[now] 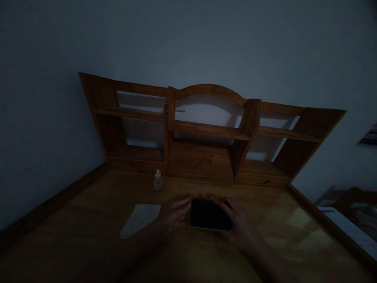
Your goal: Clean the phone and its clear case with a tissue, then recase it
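Note:
A dark smartphone (209, 215) with a pale edge lies sideways between my two hands, its black face turned up. My left hand (176, 216) is at its left end, fingers against the side. Around the right end wraps my right hand (237, 222), with fingers over the top edge and corner. To the left, partly behind my left forearm, a white sheet of paper or cloth (140, 219) rests on the wooden desk (94, 212). A small clear dropper bottle (158, 182) with a white cap stands upright beyond it. The light is dim.
A wooden shelf unit (203, 127) with several compartments rises along the back of the desk against the wall. A wall socket (180, 105) shows through its middle opening. Raised wooden rims (324, 224) border the desk's sides. Past the right rim lies a pale, striped surface (350, 226).

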### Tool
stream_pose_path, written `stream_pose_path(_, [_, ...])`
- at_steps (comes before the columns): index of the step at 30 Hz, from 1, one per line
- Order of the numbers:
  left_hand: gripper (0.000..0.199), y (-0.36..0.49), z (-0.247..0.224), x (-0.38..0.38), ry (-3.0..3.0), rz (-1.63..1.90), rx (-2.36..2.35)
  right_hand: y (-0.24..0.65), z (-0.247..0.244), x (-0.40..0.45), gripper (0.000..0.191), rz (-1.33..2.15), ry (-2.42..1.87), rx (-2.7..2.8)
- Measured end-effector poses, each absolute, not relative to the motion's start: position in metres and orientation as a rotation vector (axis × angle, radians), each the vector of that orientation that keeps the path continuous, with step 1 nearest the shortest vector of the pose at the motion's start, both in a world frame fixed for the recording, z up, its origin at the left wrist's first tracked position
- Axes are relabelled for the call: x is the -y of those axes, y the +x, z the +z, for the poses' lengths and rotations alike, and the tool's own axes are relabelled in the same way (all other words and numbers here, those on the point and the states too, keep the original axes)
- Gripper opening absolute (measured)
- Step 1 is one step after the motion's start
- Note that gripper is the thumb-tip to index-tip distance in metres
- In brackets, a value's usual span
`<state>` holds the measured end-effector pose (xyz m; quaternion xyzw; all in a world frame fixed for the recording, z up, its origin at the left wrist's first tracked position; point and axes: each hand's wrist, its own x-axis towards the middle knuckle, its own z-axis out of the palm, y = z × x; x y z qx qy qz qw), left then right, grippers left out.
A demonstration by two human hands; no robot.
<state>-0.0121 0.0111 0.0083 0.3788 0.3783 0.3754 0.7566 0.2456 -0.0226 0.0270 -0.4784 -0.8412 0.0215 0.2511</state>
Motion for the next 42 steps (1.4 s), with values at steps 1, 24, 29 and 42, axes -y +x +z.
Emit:
stream_pose_path(1, [0.062, -0.011, 0.007, -0.01, 0.817, 0.816, -0.83, 0.245, 0.026, 0.023, 0.083, 0.058, -1.304, 2.287])
stream_pose_path(24, [0.033, 0.013, 0.014, 0.004, 0.492, 1.005, -0.815, 0.216, 0.03, 0.041, 0.071, -0.058, -1.427, 2.145])
stream_pose_path(29, [0.046, 0.009, 0.031, 0.01, 0.465, 0.817, -0.77, 0.22, 0.032, 0.04, 0.071, 0.003, -1.455, 2.127])
stream_pose_path(42, [0.038, 0.014, 0.022, 0.013, 0.483, 0.965, -0.763, 0.222, 0.027, 0.04, 0.07, 0.006, -1.496, 2.081])
